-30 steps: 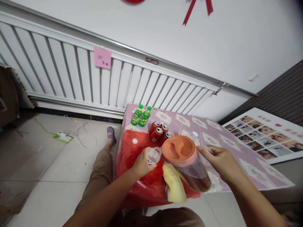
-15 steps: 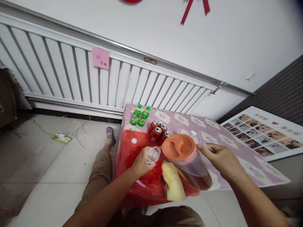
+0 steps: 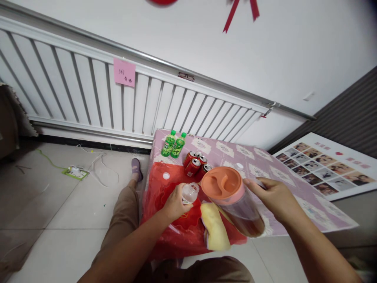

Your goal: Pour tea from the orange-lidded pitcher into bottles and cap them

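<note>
My left hand (image 3: 174,204) is wrapped round a small clear bottle (image 3: 190,192) with no cap, held upright over a red plastic bag (image 3: 160,196). My right hand (image 3: 272,198) grips the handle of a clear pitcher (image 3: 235,200) with an orange lid, tilted toward the bottle. Brown liquid sits in the pitcher's lower part. The pitcher's rim is close to the bottle's mouth, a small gap between them. A yellow cloth (image 3: 214,232) lies under the pitcher.
A low table (image 3: 294,188) with a purple patterned cover carries two green bottles (image 3: 173,144), several red cans (image 3: 196,163) and a white cap (image 3: 166,175). A radiator (image 3: 118,102) lines the wall. A power strip (image 3: 75,172) lies on the floor; a photo board (image 3: 330,167) leans right.
The view has shifted slightly. Both hands, the bottle and the pitcher hold nearly the same pose.
</note>
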The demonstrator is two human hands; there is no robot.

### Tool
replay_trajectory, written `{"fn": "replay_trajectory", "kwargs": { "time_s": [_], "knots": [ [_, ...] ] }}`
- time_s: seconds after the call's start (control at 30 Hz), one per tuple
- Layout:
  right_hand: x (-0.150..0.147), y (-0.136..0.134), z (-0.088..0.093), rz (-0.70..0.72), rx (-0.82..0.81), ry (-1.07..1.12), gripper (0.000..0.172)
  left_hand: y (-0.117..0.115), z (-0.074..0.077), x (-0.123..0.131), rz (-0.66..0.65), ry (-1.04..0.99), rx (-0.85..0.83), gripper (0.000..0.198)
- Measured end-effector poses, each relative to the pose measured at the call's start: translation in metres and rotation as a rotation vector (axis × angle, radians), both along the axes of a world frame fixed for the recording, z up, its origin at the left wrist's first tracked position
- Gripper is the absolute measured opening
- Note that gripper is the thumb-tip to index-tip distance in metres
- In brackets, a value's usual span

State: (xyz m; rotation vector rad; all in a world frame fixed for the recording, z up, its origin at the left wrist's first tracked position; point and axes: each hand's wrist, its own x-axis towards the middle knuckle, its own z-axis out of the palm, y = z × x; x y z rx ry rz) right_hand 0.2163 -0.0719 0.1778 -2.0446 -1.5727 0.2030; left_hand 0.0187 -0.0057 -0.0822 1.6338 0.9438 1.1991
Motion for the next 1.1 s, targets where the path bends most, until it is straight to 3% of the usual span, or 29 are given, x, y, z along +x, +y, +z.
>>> {"fn": "replay_trajectory", "kwargs": {
  "time_s": [1.1],
  "knots": [
    [0.0053, 0.0033, -0.001, -0.015, -0.029, -0.052, 0.056, 0.0012, 0.0006, -0.0005, -0.034, 0.014, -0.042, 0.08]
  ]
}}
